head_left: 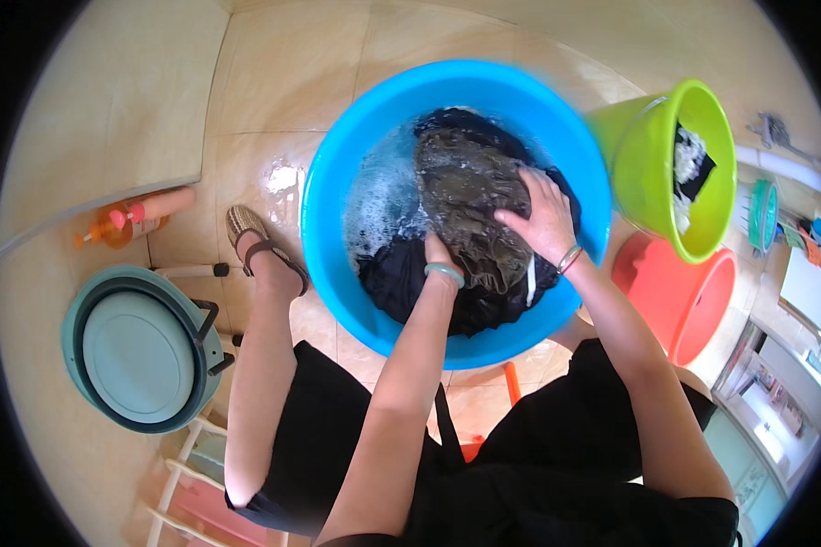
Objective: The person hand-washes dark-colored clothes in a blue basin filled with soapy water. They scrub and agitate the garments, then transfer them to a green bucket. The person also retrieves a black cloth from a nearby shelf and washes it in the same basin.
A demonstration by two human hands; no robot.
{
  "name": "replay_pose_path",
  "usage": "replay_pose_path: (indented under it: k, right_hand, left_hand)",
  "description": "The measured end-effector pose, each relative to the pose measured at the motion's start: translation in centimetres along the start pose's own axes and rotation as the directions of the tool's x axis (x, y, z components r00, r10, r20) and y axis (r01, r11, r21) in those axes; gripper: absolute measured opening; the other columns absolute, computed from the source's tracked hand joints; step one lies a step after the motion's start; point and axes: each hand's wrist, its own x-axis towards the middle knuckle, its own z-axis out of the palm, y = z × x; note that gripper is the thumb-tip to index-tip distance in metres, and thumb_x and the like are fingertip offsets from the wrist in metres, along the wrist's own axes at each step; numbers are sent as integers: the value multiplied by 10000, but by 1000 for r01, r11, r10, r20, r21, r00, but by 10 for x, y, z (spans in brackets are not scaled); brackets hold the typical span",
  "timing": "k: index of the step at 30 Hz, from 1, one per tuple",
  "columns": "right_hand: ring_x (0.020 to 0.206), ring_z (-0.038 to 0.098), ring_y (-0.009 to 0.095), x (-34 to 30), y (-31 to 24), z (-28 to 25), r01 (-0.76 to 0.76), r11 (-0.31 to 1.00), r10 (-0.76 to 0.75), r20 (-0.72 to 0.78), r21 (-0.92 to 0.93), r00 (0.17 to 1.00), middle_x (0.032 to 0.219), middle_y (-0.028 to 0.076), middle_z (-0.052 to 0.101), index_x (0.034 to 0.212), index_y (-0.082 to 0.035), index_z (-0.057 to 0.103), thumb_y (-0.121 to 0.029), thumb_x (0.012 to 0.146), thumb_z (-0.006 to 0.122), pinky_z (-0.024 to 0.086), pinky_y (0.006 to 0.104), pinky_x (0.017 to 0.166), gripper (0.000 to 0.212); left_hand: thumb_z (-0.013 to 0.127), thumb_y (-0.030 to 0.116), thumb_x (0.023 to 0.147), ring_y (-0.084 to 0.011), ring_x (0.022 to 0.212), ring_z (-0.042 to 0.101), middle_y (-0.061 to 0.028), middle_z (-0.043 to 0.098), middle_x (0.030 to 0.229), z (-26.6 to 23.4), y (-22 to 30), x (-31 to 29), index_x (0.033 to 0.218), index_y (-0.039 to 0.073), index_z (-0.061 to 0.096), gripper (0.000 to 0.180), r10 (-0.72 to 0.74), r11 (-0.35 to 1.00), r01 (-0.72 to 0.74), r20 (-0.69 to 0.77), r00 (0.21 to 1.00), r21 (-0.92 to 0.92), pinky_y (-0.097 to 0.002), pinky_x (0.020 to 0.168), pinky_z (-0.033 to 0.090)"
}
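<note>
A blue plastic basin point(324, 191) holds soapy water and soaked dark clothes. On top lies a wet brown-grey garment point(474, 196) with a gathered edge toward me. Black cloth point(397, 278) bunches beneath and around it. My right hand point(545, 217) rests on the garment's right side, thumb spread away from the fingers, open. At the garment's near left edge is my left hand point(441, 255), with a pale green bangle at the wrist. Most of its fingers are hidden by the wet cloth, so its grip cannot be made out. A white strip point(531, 281) shows near the right wrist.
A lime-green bucket point(631, 155) with black and white cloth inside tilts at the basin's right. Below it stands a red basin point(693, 296). Left are a grey-green folding basin point(137, 356), pump bottles point(123, 221) and my sandalled foot point(265, 246) on wet tiles point(278, 173).
</note>
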Motion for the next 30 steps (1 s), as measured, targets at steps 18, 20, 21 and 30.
replay_pose_path:
  k: [18, 20, 21, 30]
  right_hand:
    - [1168, 587, 272, -98, -103, -12, 186, 504, -380, 23, 843, 925, 1304, 166, 576, 1274, -60, 568, -165, 907, 627, 489, 337, 947, 386]
    - [1106, 619, 269, -92, -73, 1, 65, 490, -100, -18, 869, 995, 1233, 165, 612, 1242, -53, 588, -15, 824, 583, 494, 328, 934, 420]
    - [1113, 610, 282, -85, -55, 9, -31, 537, 48, 6, 843, 999, 1232, 167, 605, 1256, -48, 574, 23, 783, 571, 488, 341, 951, 478]
    - [1246, 477, 324, -63, -25, 57, -156, 924, 129, 97, 348, 987, 1385, 144, 478, 1186, -86, 590, -188, 724, 770, 436, 352, 986, 506]
  left_hand:
    - [586, -27, 837, -184, 925, 622, -102, 662, 1060, 10, 100, -132, 1231, 45, 618, 402, 644, 310, -623, 324, 694, 718, -269, 830, 500]
    - [587, -16, 867, -179, 966, 619, -89, 654, 1082, 5, 99, -135, 1182, 54, 635, 327, 608, 553, -615, 231, 759, 562, -285, 851, 505]
    - [605, 16, 878, -191, 1004, 614, -84, 645, 1111, 13, 94, -147, 1183, 62, 630, 309, 613, 573, -628, 233, 755, 527, -310, 871, 506]
    - [590, 147, 911, -272, 1156, 571, -85, 611, 1229, 98, 77, -258, 1227, 120, 575, 317, 204, 937, -287, 359, 911, 198, -449, 979, 464]
